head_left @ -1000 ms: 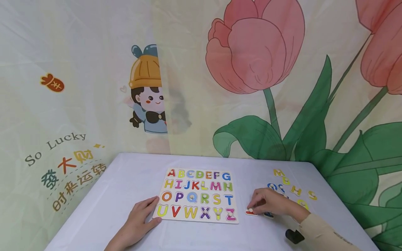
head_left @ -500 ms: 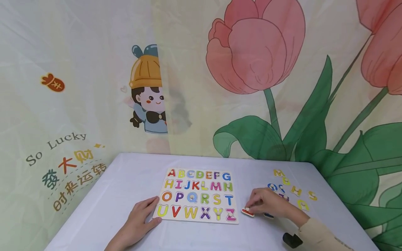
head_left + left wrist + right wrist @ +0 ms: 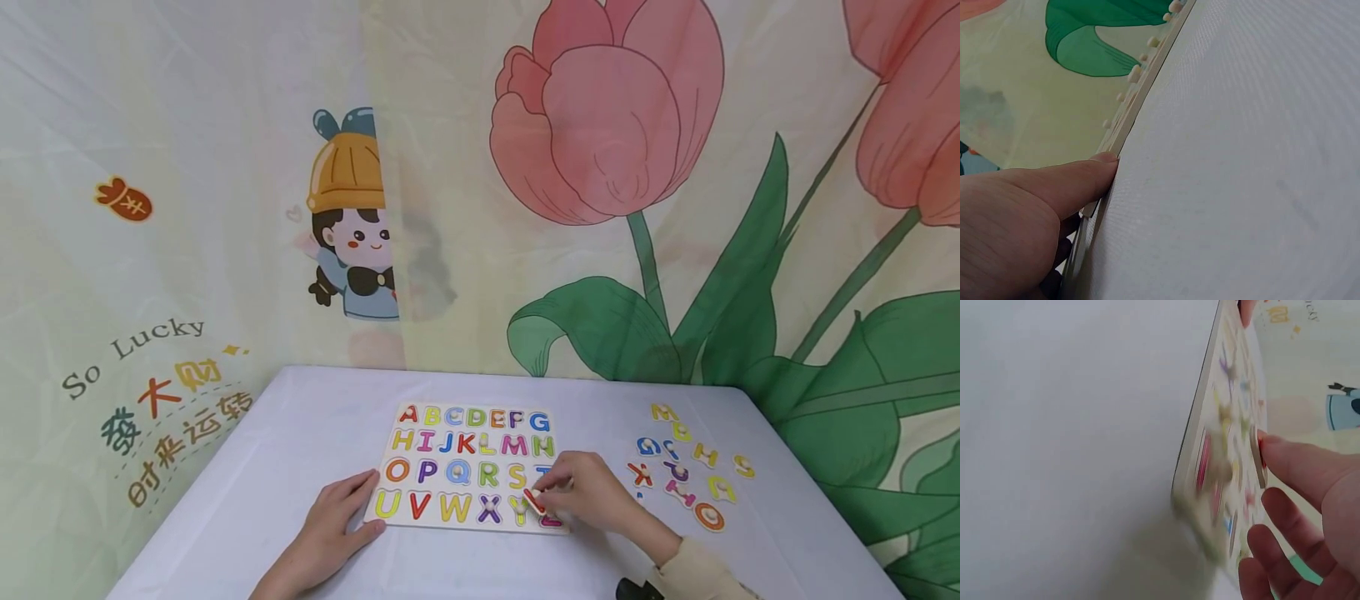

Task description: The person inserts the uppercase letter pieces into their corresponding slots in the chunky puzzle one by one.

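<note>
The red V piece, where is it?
Head view: the right hand pinches the red V piece over the board, lower right, near the Y piece.

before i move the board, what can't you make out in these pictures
Z, head view: mostly covered by the red piece and right hand.
T, head view: lower part behind the right hand.
Letters on the puzzle board, right wrist view: blurred, seen slantwise.
Same letters, left wrist view: puzzle board seen edge-on, rim hides them.
Black object, head view: cut off by the bottom edge.
</note>
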`<state>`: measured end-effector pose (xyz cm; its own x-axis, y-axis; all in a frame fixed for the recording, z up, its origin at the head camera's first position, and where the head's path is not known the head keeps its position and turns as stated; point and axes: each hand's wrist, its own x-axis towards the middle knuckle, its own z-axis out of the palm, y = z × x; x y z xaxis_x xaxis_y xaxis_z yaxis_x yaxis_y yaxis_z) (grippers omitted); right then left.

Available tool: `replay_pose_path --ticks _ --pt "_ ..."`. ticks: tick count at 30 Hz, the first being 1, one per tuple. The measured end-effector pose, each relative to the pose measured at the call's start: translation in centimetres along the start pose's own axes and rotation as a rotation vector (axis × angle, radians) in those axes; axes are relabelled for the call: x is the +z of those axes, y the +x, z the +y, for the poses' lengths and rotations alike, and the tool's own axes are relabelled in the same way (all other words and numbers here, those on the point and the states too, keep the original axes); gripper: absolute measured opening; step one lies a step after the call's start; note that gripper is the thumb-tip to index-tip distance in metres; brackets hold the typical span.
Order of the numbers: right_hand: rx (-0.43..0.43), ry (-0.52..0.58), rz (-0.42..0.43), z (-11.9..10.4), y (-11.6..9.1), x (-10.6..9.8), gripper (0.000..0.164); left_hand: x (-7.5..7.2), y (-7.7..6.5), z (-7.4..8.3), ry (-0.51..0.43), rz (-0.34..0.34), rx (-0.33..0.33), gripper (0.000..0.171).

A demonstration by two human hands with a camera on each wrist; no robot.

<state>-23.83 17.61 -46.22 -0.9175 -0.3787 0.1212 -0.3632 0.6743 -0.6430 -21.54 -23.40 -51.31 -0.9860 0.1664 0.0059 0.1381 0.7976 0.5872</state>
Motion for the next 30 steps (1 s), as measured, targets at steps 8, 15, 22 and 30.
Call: replay_pose_path --ticks 8,15,22,30 --pt "0.023 0.039 0.052 -3.2 1.5 3.8 0.006 0.0 0.1 0.1 -0.003 -0.007 0.001 0.081" --pt "0.021 0.082 0.072 -6.2 3.0 7.2 0.004 -0.1 0.1 0.2 0.003 -0.007 0.014 0.082" --pt "0.012 0.093 0.136 -8.7 4.5 10.3 0.004 -0.2 0.0 -0.2 0.014 -0.011 0.023 0.082" --pt "0.076 0.061 0.225 -9.9 5.6 12.8 0.006 -0.3 -0.2 -0.3 0.003 -0.014 0.039 0.082"
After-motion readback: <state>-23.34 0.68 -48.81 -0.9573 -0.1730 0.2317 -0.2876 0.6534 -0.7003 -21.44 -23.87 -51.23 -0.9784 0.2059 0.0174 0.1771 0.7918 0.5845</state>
